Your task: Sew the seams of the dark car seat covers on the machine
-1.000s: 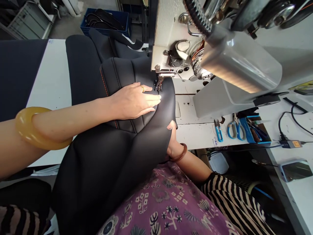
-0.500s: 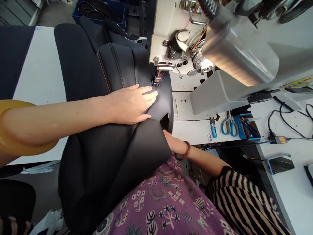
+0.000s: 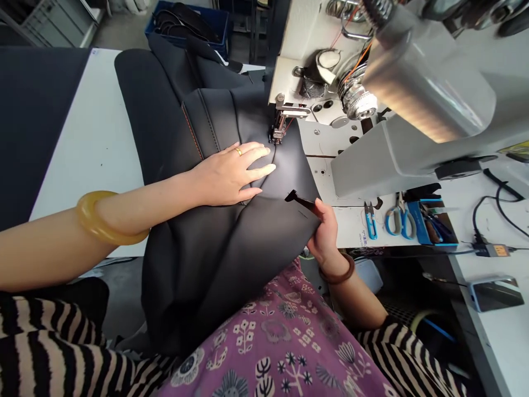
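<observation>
Head view: I see the black cover [image 3: 264,237] spread under the presser foot [image 3: 278,132] of the sewing machine [image 3: 366,160], its near part draping toward the person's lap. The relation that counts is the seam [image 3: 275,155], which leaves the foot toward the person and bends to the left, passing between the hands. The left hand [image 3: 232,173] is nearer the foot, open and flat on the cover, fingers spread, tips reaching the seam. The right hand [image 3: 325,229] sits lower, right of the seam, gripping the cover's free edge, thumb uppermost; its other fingers are partly hidden.

The cover looks smooth and leather-like, with a dull sheen, raised ribs and a straight row of orange stitching [image 3: 192,130]. A dark, angular notch [image 3: 292,196] opens beside the gripped edge; below, the material hangs in broad, soft folds.
</observation>
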### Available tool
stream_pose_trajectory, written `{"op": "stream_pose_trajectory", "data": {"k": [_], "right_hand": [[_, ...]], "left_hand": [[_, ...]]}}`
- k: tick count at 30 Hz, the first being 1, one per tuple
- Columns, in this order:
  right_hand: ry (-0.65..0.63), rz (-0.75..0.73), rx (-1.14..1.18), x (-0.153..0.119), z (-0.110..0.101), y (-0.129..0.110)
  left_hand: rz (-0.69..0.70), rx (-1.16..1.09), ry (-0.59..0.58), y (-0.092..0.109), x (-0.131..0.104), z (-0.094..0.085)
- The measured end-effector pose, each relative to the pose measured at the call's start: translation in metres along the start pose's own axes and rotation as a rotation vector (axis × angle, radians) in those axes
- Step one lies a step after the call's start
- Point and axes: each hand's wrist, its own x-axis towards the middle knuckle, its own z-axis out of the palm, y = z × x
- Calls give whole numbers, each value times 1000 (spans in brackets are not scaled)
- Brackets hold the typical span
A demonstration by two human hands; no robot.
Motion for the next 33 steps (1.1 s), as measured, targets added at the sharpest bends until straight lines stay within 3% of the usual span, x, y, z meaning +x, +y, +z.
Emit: {"op": "stream_pose_trajectory", "data": {"k": [6,11,18,24,29,33], "right_hand": [[-107,-102,18,21,13,-22],[-204,-70,11,40,18,-40],[-253,-155,-154,49,16,-43],[-407,-195,-220,83,13,-51],[-424,-247,-378,109,7,-56],[-528,-190,-350,115,6,-58]], "left_hand": [[-82,-17,42,-5,11,-1],[-124,-19,99,-3,15,1],[-104,-33,44,2,9,2],[-207,-32,127,1,17,7],[-113,-45,167,-6,14,10],[-70,-77,176,-4,10,11]]}}
